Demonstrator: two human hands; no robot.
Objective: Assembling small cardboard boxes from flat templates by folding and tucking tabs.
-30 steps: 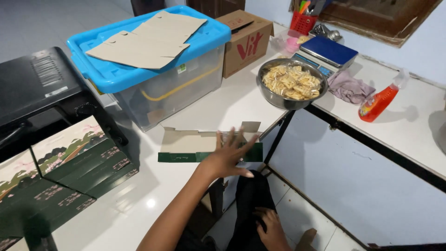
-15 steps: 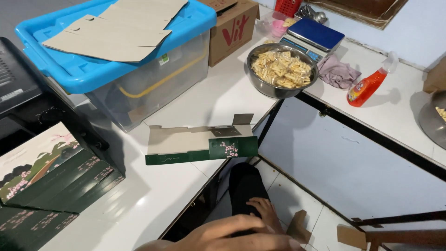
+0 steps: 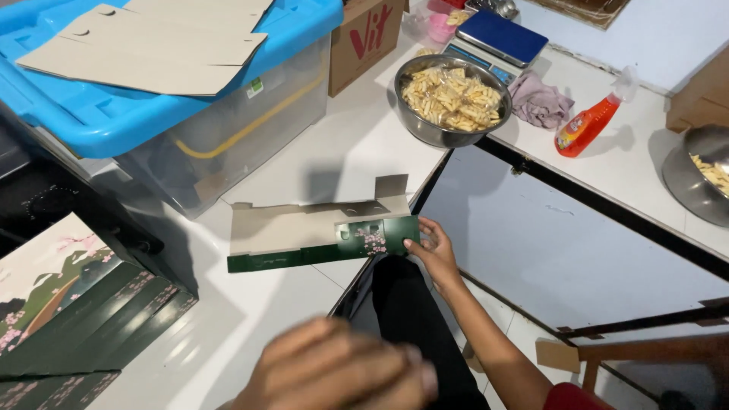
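A head camera looks down at a white counter (image 3: 342, 152). Near its front edge lies a flat, unfolded carton (image 3: 323, 234), grey inside up, with a dark green printed strip along the near side. Its long axis runs left to right along the counter edge, the right end reaching the counter's corner; 1 small flap sticks up at the far right. The right hand (image 3: 433, 250) comes from below, fingers loosely curled, its fingertips touching the carton's right end; whether it pinches the card cannot be told. The left hand (image 3: 334, 368) is a blurred shape low in the view, over the counter's front edge, fingers together, apparently holding nothing; how far open it is cannot be told. Judging by this, the carton is not yet folded at all: no walls are raised, no ends closed. Finished green boxes (image 3: 68, 311) stack at the counter's left edge. Behind the carton stands a clear bin (image 3: 228, 137) with a blue lid carrying more flat card (image 3: 152, 42). A steel bowl (image 3: 444, 129) of pale snacks sits at the far right corner.
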